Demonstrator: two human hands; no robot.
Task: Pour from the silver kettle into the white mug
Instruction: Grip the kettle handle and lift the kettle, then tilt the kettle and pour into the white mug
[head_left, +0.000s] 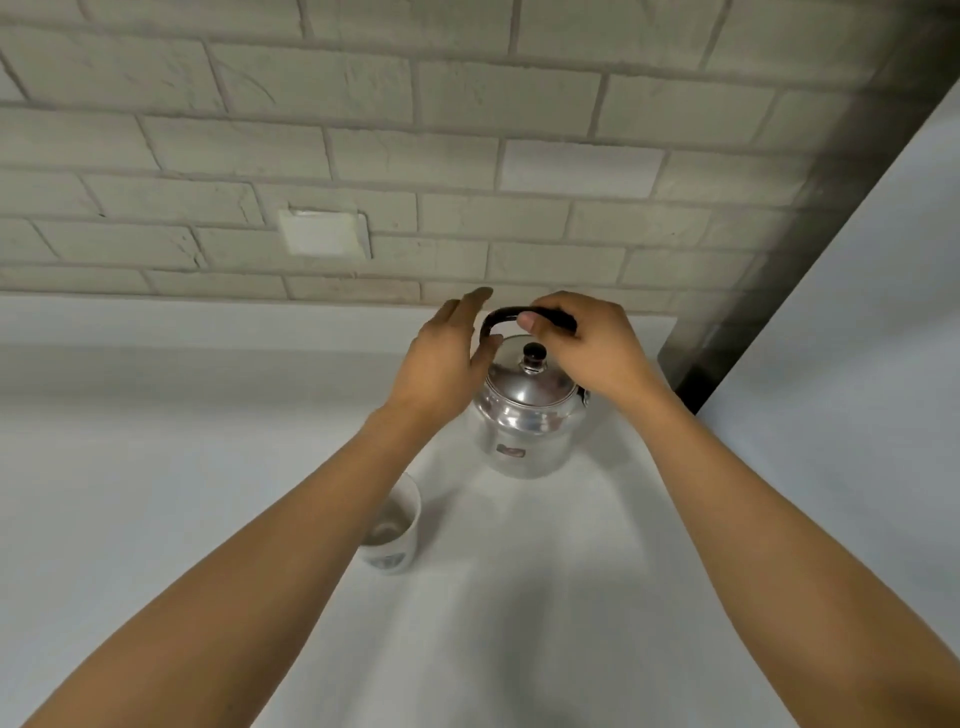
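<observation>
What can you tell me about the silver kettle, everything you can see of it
The silver kettle is shiny polished metal, round-bodied, standing upright on the white counter near the brick wall. Its domed lid is on, topped by a dark knob. A small label sits low on its front. The right hand grips its arched black handle; the left hand is open beside the handle. No spout shows.

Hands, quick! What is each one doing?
Left hand: open, beside the silver kettle.
Right hand: closed on the black kettle handle.
</observation>
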